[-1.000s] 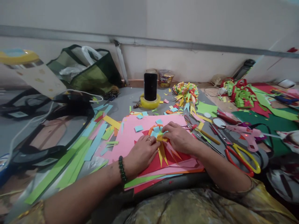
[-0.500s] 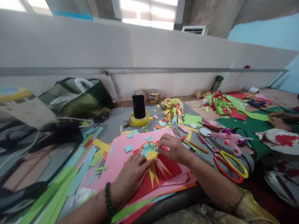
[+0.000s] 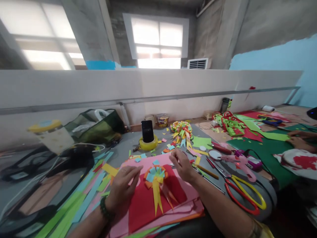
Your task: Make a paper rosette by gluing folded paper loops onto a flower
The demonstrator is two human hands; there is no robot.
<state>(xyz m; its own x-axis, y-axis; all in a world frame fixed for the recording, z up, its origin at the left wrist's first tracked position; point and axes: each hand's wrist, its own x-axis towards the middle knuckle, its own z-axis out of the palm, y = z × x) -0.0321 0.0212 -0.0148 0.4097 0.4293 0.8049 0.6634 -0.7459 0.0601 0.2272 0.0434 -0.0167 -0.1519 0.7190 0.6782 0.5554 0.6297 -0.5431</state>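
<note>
A paper rosette with orange and light-blue petals and yellow and pink forked tails lies on red felt-like sheets over a pink stack. Just left of it hovers my left hand, fingers stretched out and nothing in them. My right hand is beyond the rosette on its right, with the fingers curled in. Whether something small is between those fingertips is hidden. Neither hand touches the rosette.
A phone stands on a yellow tape roll. Finished rosettes are piled behind. On the right lie scissors and a pink glue gun. Coloured strips cover the left. A co-worker's hands are at far right.
Both hands have let go of the rosette and drawn apart, left hand to the left, right hand slightly up and right. The camera view has tilted upward.
</note>
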